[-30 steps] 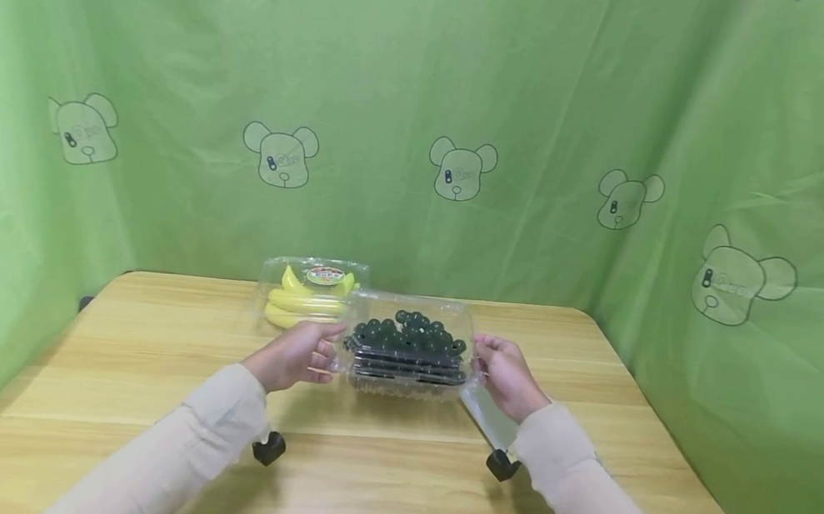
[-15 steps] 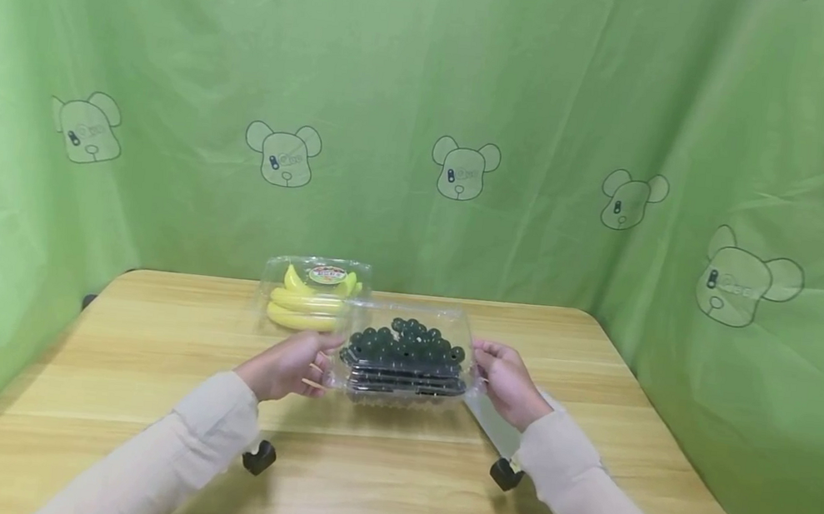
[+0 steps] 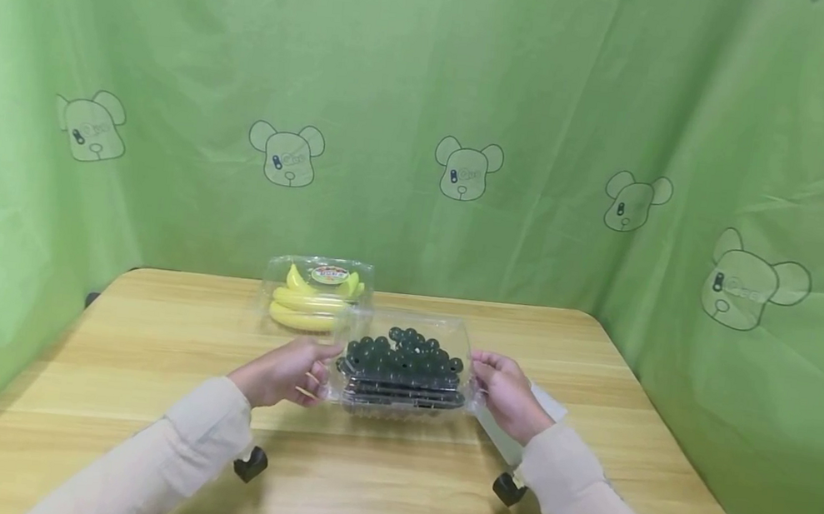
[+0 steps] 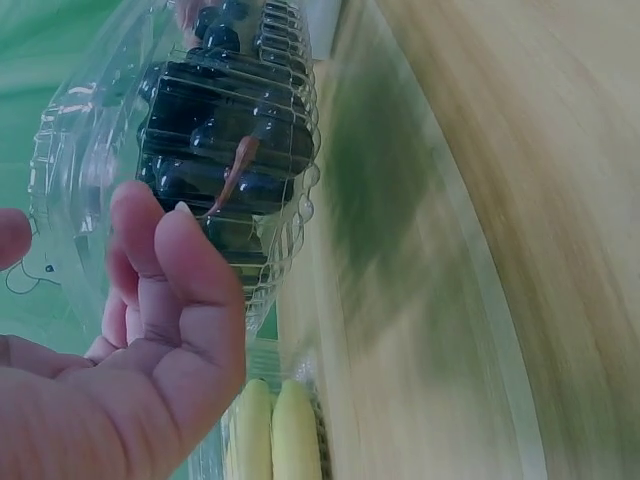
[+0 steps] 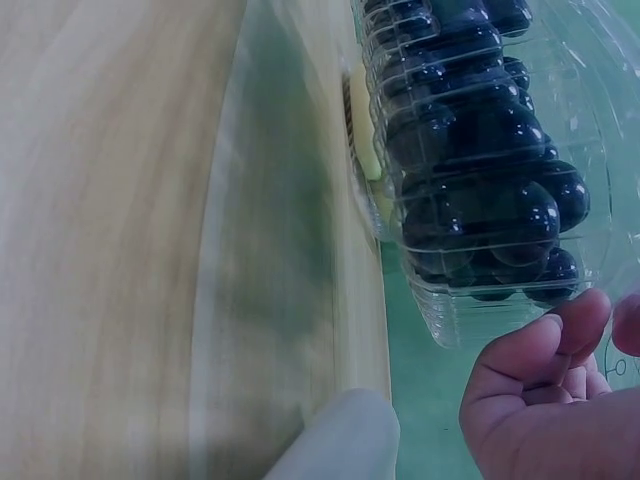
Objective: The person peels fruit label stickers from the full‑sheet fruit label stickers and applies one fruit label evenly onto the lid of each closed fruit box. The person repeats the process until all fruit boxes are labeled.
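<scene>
Room beyond right fingers (image 3: 493,364), banana box (image 3: 311,300) rear left

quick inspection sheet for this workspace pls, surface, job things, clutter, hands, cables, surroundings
surface: table with light wood grain
job's things: clear box of dark grapes, held above the table
clutter: clear pack of bananas farther back, to the left; flat white item, partly hidden
hands: left hand and right hand hold opposite ends of the box
cables: nothing seen
surroundings: green curtain printed with cartoon animal heads
</scene>
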Tool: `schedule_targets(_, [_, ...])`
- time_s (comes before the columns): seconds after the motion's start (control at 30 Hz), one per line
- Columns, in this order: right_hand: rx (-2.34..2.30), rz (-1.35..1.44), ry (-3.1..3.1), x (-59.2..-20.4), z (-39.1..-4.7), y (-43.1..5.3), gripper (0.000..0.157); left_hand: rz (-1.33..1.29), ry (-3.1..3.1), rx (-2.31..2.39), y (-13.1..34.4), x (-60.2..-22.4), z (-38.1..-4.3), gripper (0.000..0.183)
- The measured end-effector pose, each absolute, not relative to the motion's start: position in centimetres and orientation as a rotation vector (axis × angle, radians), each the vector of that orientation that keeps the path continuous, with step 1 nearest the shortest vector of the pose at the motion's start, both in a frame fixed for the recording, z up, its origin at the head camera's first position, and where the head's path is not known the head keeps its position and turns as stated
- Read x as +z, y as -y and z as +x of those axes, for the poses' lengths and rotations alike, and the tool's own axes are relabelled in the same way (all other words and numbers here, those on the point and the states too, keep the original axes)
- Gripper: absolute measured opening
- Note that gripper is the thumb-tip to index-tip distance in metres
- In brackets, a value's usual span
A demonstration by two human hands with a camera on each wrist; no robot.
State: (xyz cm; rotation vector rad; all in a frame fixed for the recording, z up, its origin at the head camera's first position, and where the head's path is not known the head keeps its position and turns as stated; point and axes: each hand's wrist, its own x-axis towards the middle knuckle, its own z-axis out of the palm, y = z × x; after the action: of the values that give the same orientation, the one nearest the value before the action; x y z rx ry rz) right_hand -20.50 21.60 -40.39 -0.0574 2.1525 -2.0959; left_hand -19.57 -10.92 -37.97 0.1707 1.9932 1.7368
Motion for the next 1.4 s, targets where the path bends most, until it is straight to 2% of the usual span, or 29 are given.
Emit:
schedule_targets(0.9, [-2.058,-0.074,-2.143,-41.4,-19.2,-21.1,0.032,0.13,-2.058,1.668,11.5,-39.3,-18.3,0.054])
schedule_targets(1.4, [-2.058,-0.037,-2.17,-42.3,-19.8,-20.5,0.032,0.135,-2.079,1.643,12.0,-39.9,-18.3,0.058])
